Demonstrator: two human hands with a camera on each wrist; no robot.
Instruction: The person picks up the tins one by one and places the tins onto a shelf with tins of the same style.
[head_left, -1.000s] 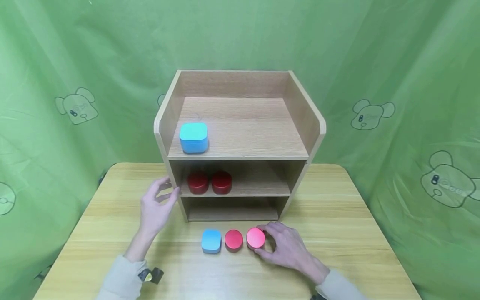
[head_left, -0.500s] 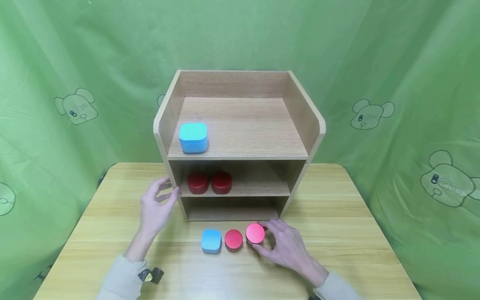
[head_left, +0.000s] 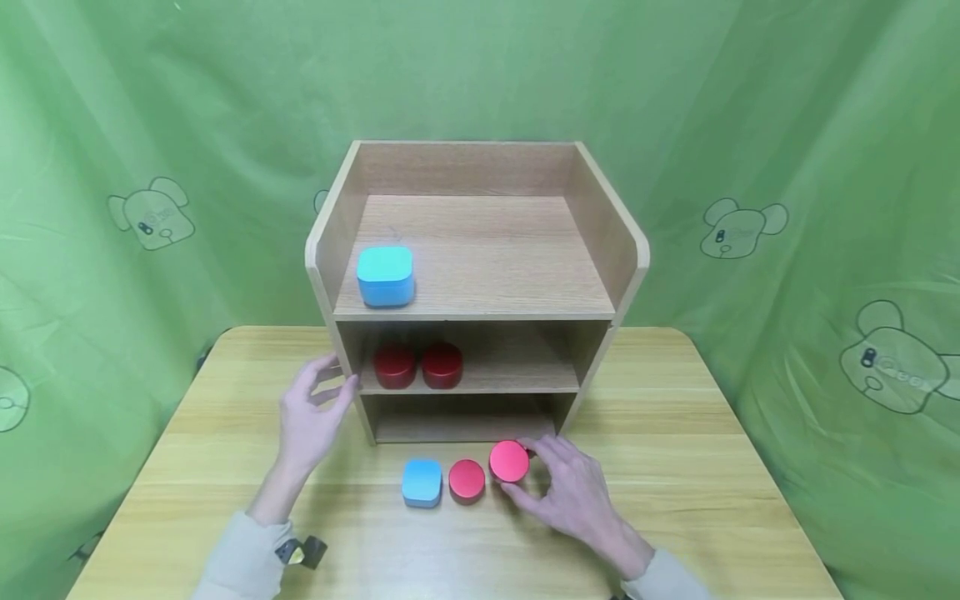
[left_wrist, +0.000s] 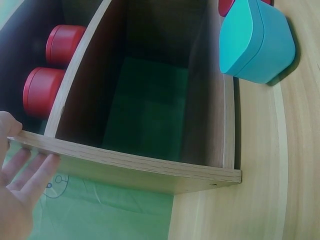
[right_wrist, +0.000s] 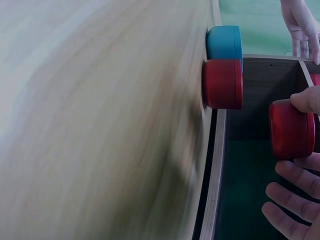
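My right hand [head_left: 573, 492] pinches a round red tin [head_left: 509, 462] between thumb and fingers. In the right wrist view this tin [right_wrist: 291, 129] is held up off the table. Left of it on the table stand a second round red tin [head_left: 467, 482] and a square blue tin [head_left: 422, 482] with rounded corners. At the left side of the small wooden shelf [head_left: 480, 315], my left hand [head_left: 311, 412] holds the side panel, thumb at the front edge and fingers on the outer face, as the left wrist view shows.
Two red tins [head_left: 442, 366] sit side by side on the middle shelf, towards the left. Another blue tin [head_left: 386, 276] rests on the top board, front left. The shelf stands on a wooden table [head_left: 675, 467] before a green curtain [head_left: 480, 67].
My right hand has lifted the rightmost red tin off the table and moved it slightly towards the shelf. The left hand stays on the side panel.
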